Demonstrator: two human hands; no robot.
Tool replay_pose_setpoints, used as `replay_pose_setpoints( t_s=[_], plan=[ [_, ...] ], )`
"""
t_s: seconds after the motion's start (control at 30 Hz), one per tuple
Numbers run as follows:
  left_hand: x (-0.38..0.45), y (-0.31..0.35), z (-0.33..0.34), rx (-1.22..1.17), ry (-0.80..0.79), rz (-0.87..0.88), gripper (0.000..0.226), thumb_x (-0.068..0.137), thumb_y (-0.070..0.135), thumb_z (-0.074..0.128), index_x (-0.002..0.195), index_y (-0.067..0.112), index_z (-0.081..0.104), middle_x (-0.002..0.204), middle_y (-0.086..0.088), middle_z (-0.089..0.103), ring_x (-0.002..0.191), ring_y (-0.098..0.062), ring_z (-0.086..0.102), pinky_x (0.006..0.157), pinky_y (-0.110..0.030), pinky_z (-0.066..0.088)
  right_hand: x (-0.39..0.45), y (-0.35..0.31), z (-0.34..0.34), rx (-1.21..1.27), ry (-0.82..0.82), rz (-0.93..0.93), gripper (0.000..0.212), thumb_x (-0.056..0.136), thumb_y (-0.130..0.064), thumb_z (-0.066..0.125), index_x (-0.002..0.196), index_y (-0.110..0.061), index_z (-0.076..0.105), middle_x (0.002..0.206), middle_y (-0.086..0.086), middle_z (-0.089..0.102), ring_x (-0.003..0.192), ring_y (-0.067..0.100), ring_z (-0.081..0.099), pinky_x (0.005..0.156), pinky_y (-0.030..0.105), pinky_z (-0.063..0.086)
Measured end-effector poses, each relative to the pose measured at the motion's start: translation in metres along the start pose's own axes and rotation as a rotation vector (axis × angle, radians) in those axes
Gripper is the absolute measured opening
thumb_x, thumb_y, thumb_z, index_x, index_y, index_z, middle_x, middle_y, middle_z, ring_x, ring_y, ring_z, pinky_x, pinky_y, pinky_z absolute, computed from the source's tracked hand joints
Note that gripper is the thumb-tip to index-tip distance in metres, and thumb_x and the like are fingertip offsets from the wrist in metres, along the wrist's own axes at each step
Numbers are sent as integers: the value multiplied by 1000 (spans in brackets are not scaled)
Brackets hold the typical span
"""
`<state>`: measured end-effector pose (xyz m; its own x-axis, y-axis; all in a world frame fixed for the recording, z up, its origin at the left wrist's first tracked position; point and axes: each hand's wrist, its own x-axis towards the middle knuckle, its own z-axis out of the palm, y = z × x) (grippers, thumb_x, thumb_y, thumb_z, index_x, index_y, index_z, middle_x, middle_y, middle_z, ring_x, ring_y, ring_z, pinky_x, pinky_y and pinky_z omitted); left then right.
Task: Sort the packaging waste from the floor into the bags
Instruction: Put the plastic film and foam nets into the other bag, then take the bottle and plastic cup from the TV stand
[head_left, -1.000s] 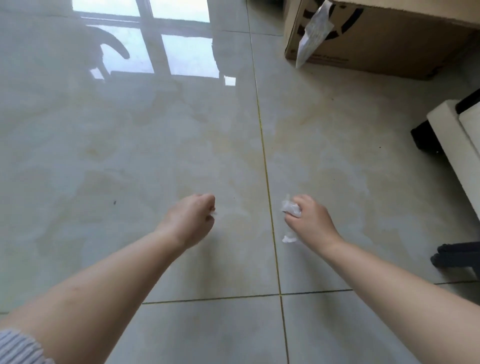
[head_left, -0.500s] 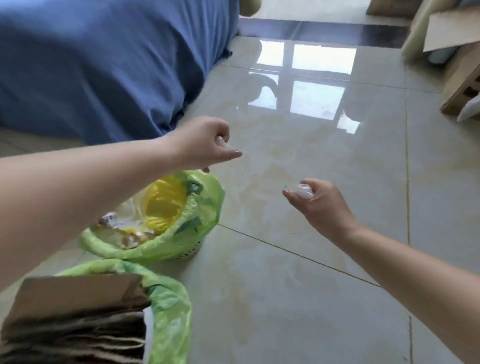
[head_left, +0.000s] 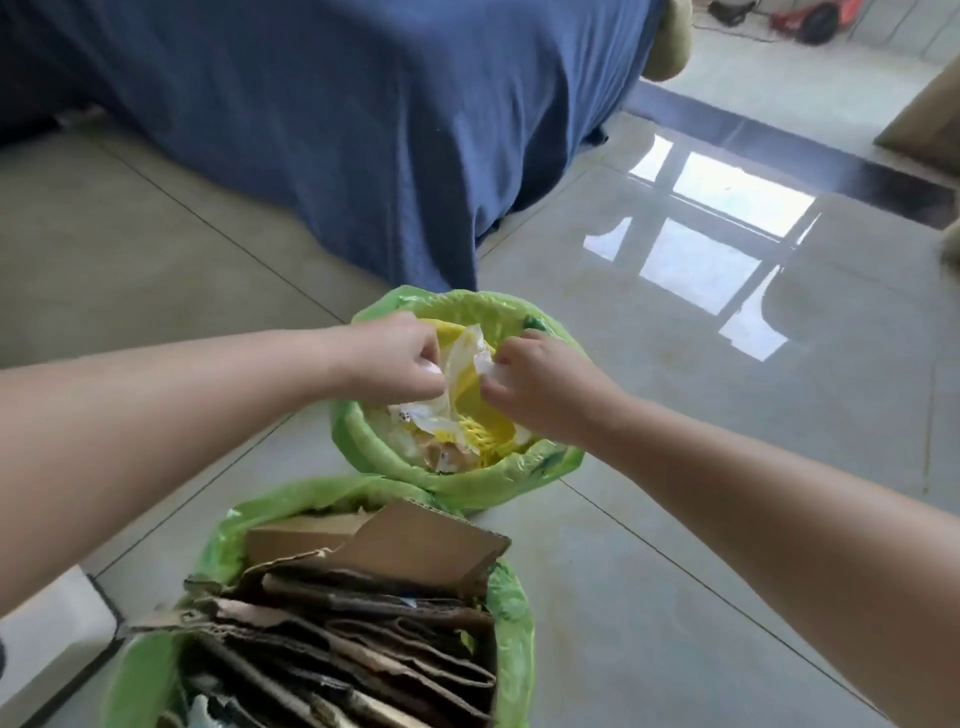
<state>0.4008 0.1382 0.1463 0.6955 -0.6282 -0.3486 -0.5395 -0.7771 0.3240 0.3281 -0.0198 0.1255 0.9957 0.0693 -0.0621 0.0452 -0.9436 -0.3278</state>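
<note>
Two green-lined bags stand on the tiled floor. The far green bag (head_left: 363, 447) holds yellow and clear plastic wrappers (head_left: 462, 410). The near green bag (head_left: 511, 618) is stuffed with flattened brown cardboard (head_left: 363, 597). Both my hands hover over the far bag's mouth. My left hand (head_left: 395, 358) has its fingers curled round a small pale scrap that barely shows. My right hand (head_left: 540, 384) pinches a small white plastic scrap (head_left: 484, 362) at its fingertips.
A bed draped in a blue sheet (head_left: 363, 114) stands just behind the far bag. Glossy floor tiles (head_left: 727, 415) stretch to the right. A cardboard box corner (head_left: 924, 119) shows at the far right, and red and black objects (head_left: 810, 21) lie at the top.
The view swung from the bare floor round to the bags. Both hands carried their scraps along and came together over the far bag's opening.
</note>
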Motion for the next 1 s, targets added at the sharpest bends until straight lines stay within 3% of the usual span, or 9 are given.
replay_pose_setpoints(
  t_s=[0.13,0.3,0.4,0.5,0.63,0.7,0.8,0.9,1.0],
  plan=[
    [15,-20,16,29,7,129,26,86,10,52,107,20,65,110,5,42,104,-18,53,93,-30,43,32,12,25,-193,-215,-47,23,91,-21,39,81,-14,59,94,4,56,88,25,54,66,32,43],
    [51,-16,38,162,-76,108,26,88,9,53,111,16,64,111,-1,50,96,-22,57,73,-28,43,49,16,48,-372,-370,-23,20,91,-11,46,100,-13,64,83,0,54,84,24,57,68,34,49],
    [68,-15,56,366,-239,147,26,88,12,52,111,13,64,114,-6,49,90,-24,55,77,-33,49,50,12,60,-398,-512,-4,18,92,-7,43,94,-14,59,77,-4,47,90,27,56,68,34,44],
    [81,-20,75,528,-323,186,28,85,9,55,112,12,63,118,-10,48,92,-25,57,81,-37,52,52,7,66,-440,-619,2,23,92,-8,43,108,-13,59,89,-1,49,94,26,55,71,34,42],
    [80,-15,54,471,-272,201,32,87,26,56,118,24,58,122,-7,46,102,-27,55,86,-40,50,47,16,46,-413,-471,4,24,91,-12,45,111,-15,58,76,-3,45,80,24,51,63,33,41],
    [72,-14,30,386,-179,179,40,84,28,60,123,33,55,132,-1,46,116,-23,50,95,-37,46,32,26,27,-394,-358,-21,31,90,-16,45,120,-18,54,93,2,52,86,27,55,65,34,45],
    [46,-4,-2,265,-74,207,43,80,32,67,122,35,57,137,4,46,126,-16,42,104,-32,37,-14,37,-5,-241,-183,-20,39,88,-25,50,127,-25,50,126,6,47,108,30,54,86,39,49],
    [14,22,-22,95,-2,284,39,78,32,70,116,36,59,130,6,51,123,-11,44,103,-26,32,-85,40,-35,-56,17,123,37,89,-31,54,125,-29,51,136,-2,42,121,22,47,95,32,43],
    [-22,69,-26,-113,-29,383,33,76,33,70,106,43,59,119,17,58,116,-3,51,103,-27,39,-175,37,-56,64,134,332,32,88,-32,57,120,-32,55,134,-9,44,116,13,49,90,23,39]
  ],
)
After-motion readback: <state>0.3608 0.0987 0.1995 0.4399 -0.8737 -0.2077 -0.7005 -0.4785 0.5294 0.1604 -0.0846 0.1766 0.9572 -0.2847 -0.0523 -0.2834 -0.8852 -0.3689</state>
